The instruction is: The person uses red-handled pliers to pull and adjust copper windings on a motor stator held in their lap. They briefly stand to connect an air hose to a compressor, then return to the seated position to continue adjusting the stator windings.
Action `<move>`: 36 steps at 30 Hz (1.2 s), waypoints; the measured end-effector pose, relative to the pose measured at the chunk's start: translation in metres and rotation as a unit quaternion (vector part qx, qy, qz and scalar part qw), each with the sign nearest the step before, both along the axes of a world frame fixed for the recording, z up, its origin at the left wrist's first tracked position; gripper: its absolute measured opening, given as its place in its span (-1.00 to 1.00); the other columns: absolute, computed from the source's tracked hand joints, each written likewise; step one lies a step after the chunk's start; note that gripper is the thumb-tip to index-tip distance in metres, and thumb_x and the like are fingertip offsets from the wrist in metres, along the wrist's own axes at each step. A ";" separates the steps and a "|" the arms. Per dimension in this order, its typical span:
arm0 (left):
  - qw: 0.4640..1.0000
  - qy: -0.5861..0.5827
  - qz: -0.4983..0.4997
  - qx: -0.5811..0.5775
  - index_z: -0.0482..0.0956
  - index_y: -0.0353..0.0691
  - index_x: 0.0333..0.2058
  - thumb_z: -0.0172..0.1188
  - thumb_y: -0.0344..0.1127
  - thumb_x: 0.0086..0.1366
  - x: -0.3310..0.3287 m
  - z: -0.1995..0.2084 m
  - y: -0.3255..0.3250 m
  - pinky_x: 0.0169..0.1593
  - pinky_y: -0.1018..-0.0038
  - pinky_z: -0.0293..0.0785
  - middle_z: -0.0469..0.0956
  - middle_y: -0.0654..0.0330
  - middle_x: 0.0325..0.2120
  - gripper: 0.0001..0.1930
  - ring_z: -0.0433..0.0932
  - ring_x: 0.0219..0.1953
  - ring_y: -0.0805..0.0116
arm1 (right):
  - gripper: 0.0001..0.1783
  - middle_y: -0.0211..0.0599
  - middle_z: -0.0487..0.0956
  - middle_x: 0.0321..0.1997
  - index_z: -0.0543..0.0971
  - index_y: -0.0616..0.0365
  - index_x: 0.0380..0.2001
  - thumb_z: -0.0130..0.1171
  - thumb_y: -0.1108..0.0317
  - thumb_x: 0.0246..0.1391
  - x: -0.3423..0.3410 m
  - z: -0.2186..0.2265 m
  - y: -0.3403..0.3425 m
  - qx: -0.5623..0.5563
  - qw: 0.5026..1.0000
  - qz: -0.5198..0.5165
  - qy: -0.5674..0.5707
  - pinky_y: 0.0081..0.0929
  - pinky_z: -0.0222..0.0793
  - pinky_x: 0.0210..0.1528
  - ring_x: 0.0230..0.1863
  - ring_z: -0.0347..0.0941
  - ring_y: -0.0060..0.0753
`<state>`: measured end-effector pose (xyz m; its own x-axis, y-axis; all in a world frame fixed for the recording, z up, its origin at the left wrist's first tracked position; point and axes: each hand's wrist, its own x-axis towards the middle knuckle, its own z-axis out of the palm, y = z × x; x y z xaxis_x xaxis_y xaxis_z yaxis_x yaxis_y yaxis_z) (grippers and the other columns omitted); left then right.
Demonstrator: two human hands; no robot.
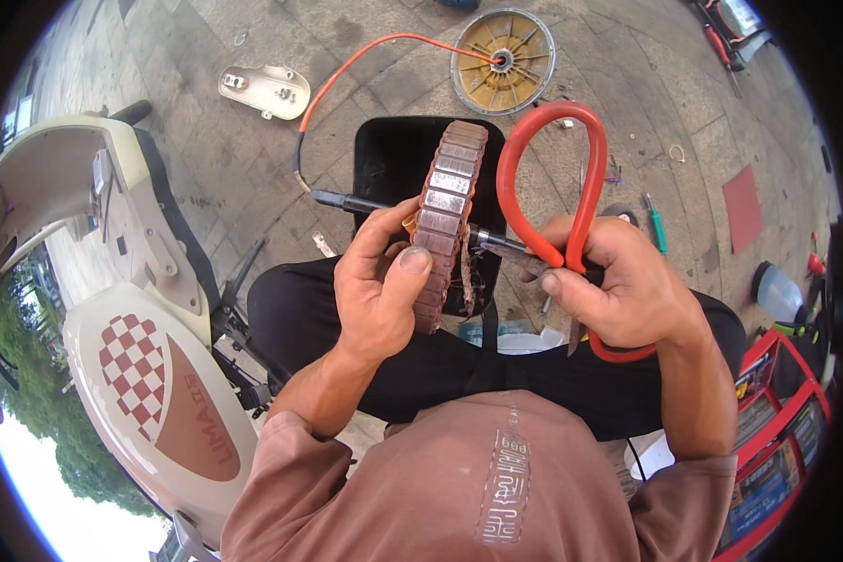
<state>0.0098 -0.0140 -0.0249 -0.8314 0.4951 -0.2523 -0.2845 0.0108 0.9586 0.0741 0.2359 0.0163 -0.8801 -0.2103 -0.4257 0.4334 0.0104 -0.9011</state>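
A ring-shaped motor stator point(447, 199) with brown metal plates stands on edge above my lap. My left hand point(377, 286) grips its near left side, the thumb lying over the rim. A dark axle point(351, 200) passes through the stator's middle and sticks out on both sides. To the right, my right hand point(632, 286) holds scissors with large red loop handles point(594, 187), fingers closed where the loops meet. One blade points down beside the thumb. The fingertips are close to the axle's right end; whether they touch it is hidden. Frayed wiring point(468, 281) hangs from the stator's right side.
Behind the stator is a black tub point(382, 145). An orange cable point(365, 47) arcs to a round motor cover point(478, 82) on the paving. A cream plastic cover point(286, 94), green-handled screwdriver point(656, 228) and red sheet point(742, 211) lie around. A scooter point(173, 375) stands left.
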 end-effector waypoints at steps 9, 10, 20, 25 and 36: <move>0.999 0.012 -0.005 0.033 0.32 -0.53 0.19 0.13 -0.29 0.37 0.000 -0.003 0.001 0.11 0.34 0.45 0.44 0.03 0.01 -0.48 0.54 0.02 0.27 | -0.76 -0.41 0.41 -0.42 0.46 0.31 -0.10 0.12 0.41 0.22 0.018 -0.016 0.000 0.081 0.984 -0.138 -0.080 -0.54 0.30 -0.36 -0.40 0.31 -0.63; 0.999 0.014 -0.008 0.034 0.32 -0.52 0.19 0.12 -0.30 0.37 0.000 -0.004 0.001 0.11 0.34 0.45 0.43 0.03 0.01 -0.48 0.54 0.02 0.26 | -0.75 -0.39 0.42 -0.40 0.45 0.31 -0.08 0.11 0.41 0.22 0.020 -0.015 0.001 0.073 0.987 -0.128 -0.059 -0.53 0.31 -0.34 -0.39 0.33 -0.62; 0.998 0.054 -0.011 -0.044 0.36 -0.55 0.15 0.17 -0.08 0.32 0.000 -0.002 -0.002 0.17 0.39 0.33 0.47 0.03 -0.01 -0.36 0.48 0.04 0.32 | -0.74 -0.31 0.47 -0.38 0.46 0.31 -0.11 0.15 0.54 0.10 0.015 -0.004 0.006 0.080 0.994 -0.067 0.025 -0.53 0.35 -0.40 -0.43 0.42 -0.55; 0.997 0.051 -0.012 -0.058 0.36 -0.53 0.16 0.18 -0.07 0.33 -0.005 0.006 0.003 0.17 0.38 0.33 0.49 0.02 0.01 -0.36 0.48 0.06 0.31 | -0.78 -0.24 0.48 -0.43 0.49 0.29 -0.25 0.21 0.58 -0.03 0.014 -0.004 -0.004 0.095 0.988 -0.048 0.112 -0.42 0.35 -0.44 -0.49 0.45 -0.32; 0.999 -0.029 0.005 0.014 0.32 -0.46 0.21 0.10 -0.24 0.45 -0.020 0.005 0.019 0.14 0.43 0.42 0.50 0.06 0.06 -0.50 0.50 0.04 0.39 | -0.81 -0.12 0.46 -0.46 0.47 0.27 -0.30 0.20 0.57 -0.04 0.021 0.003 -0.015 0.236 0.956 -0.053 0.167 -0.27 0.35 -0.41 -0.46 0.46 -0.06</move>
